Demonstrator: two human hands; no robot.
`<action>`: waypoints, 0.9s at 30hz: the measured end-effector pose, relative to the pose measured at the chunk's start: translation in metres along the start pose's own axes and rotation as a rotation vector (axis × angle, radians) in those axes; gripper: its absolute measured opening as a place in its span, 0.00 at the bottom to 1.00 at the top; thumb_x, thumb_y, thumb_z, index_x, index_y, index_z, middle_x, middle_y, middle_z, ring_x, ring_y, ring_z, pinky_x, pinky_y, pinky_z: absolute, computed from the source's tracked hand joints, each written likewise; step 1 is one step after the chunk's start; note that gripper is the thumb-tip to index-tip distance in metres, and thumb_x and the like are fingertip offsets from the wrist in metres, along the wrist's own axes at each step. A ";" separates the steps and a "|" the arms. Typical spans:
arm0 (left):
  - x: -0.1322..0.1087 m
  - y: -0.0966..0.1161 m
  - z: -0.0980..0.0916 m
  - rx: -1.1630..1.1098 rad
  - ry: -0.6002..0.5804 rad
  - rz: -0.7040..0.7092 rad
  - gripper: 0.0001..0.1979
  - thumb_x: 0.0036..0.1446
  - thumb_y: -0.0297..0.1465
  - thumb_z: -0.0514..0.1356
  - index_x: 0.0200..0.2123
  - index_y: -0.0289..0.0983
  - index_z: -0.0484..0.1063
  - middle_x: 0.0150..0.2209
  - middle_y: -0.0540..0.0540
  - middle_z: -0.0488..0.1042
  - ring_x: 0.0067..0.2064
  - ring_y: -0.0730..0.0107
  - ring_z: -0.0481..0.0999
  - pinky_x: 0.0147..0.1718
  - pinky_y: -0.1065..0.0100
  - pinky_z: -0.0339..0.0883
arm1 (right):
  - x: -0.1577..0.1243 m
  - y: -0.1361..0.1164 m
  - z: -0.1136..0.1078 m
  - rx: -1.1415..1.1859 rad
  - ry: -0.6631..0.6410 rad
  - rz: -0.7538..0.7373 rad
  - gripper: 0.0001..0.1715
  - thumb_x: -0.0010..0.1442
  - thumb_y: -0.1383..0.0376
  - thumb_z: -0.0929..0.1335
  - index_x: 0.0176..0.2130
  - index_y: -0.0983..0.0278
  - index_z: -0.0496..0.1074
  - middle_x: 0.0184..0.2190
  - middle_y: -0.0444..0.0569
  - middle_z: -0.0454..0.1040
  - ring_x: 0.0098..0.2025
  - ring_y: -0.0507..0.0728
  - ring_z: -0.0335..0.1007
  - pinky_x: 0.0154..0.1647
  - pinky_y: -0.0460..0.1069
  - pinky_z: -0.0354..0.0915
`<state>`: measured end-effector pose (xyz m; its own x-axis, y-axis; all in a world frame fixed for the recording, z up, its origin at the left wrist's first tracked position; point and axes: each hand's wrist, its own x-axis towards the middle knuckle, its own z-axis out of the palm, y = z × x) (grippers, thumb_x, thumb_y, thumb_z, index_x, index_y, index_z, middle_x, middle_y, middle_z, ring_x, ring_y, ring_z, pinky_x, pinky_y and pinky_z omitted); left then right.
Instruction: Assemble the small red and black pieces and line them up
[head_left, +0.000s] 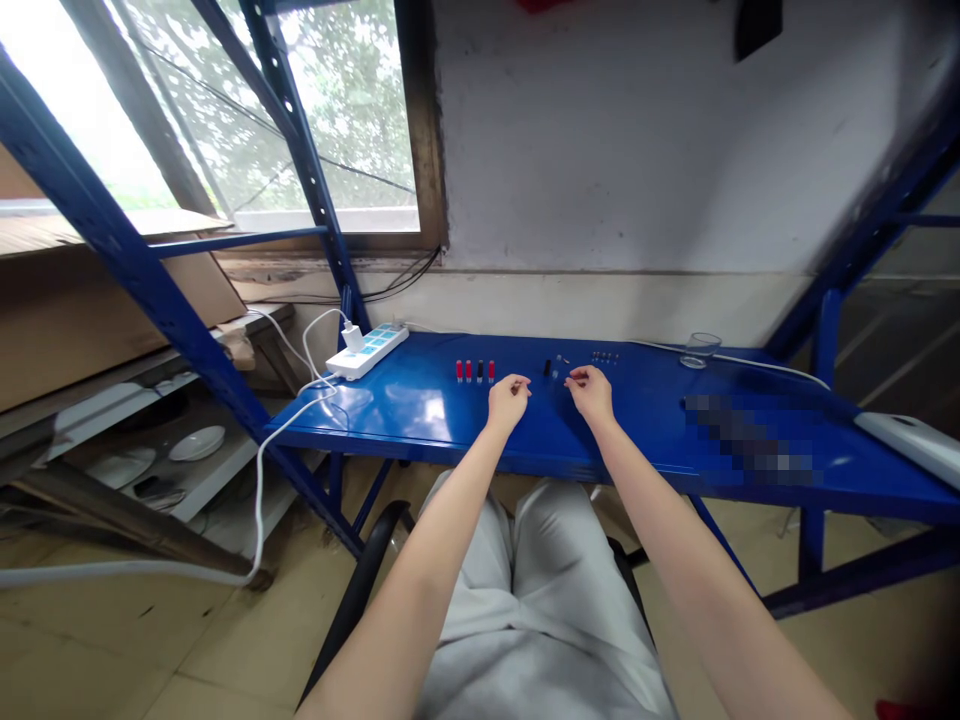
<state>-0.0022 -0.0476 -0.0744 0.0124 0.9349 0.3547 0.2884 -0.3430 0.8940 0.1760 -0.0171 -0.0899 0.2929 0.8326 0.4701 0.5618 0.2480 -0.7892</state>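
Note:
Both my arms reach out over a blue metal table [420, 410]. My left hand [508, 398] rests near the middle with its fingers curled, pinching something too small to name. My right hand [591, 392] lies beside it, fingers also pinched together on a tiny part. Just behind my left hand stands a row of small red and black connectors [475, 371]. Between and behind the hands sit a few small dark and clear parts [553, 368]. A short row of tiny dark pieces [604, 356] lies behind my right hand.
A white power strip [369, 350] with a plugged charger and white cable lies at the table's back left. A clear glass [700, 349] and another white cable sit at the back right. Blue shelf posts flank the table. My chair and lap are below.

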 end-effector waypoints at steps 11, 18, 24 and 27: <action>0.001 -0.001 0.003 0.005 0.032 0.037 0.10 0.51 0.25 0.52 0.32 0.35 0.72 0.26 0.47 0.74 0.29 0.73 0.72 0.32 0.71 0.64 | 0.028 -0.014 0.020 -0.510 -0.235 0.265 0.26 0.43 0.51 0.70 0.39 0.63 0.72 0.39 0.53 0.74 0.46 0.64 0.67 0.46 0.58 0.57; -0.001 -0.002 0.004 -0.011 0.039 0.076 0.10 0.54 0.29 0.52 0.35 0.35 0.73 0.26 0.47 0.74 0.29 0.74 0.72 0.33 0.71 0.65 | 0.037 -0.024 0.041 -0.550 -0.266 0.278 0.16 0.49 0.56 0.68 0.37 0.60 0.72 0.40 0.51 0.74 0.46 0.62 0.67 0.45 0.57 0.56; 0.004 -0.012 0.007 0.031 0.109 0.128 0.19 0.55 0.29 0.52 0.51 0.38 0.66 0.30 0.48 0.74 0.32 0.73 0.73 0.38 0.70 0.66 | 0.015 -0.042 0.040 -0.539 -0.330 0.071 0.09 0.51 0.59 0.66 0.33 0.60 0.72 0.34 0.47 0.75 0.41 0.59 0.68 0.42 0.53 0.54; 0.006 -0.014 0.008 0.057 0.093 0.147 0.20 0.55 0.28 0.51 0.52 0.41 0.66 0.34 0.48 0.75 0.33 0.73 0.72 0.39 0.69 0.66 | -0.003 -0.048 0.034 -0.542 -0.318 -0.101 0.09 0.54 0.61 0.64 0.33 0.61 0.71 0.32 0.47 0.74 0.38 0.57 0.66 0.39 0.51 0.53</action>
<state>0.0012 -0.0367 -0.0868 -0.0293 0.8615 0.5070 0.3437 -0.4676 0.8144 0.1220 -0.0150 -0.0669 0.0204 0.9452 0.3257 0.9108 0.1168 -0.3959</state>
